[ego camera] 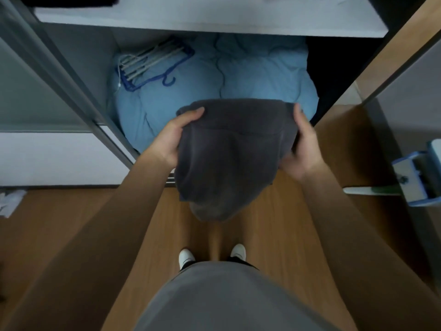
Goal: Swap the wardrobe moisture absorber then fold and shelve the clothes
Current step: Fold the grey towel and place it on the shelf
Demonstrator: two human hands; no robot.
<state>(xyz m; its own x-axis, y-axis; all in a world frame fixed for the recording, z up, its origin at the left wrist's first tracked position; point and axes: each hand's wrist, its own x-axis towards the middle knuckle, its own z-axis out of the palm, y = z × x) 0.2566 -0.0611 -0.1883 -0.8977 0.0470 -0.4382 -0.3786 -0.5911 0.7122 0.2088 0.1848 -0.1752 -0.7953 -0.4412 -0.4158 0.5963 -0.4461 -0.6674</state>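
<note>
A folded dark grey garment (229, 154) hangs in front of me at the open wardrobe, its lower part drooping toward the floor. My left hand (174, 137) grips its left edge, thumb on top and fingers underneath. On the other side my right hand (301, 144) grips the right edge the same way. The white wardrobe shelf (210, 22) lies above and beyond the garment. No moisture absorber is in sight.
A light blue duvet (257, 75) fills the wardrobe bottom, with blue and grey hangers (152, 63) lying on it. A sliding door frame (62, 75) stands at left. A blue and white mop head (415, 177) rests at right. Wooden floor (281, 225) lies below, my white shoes on it.
</note>
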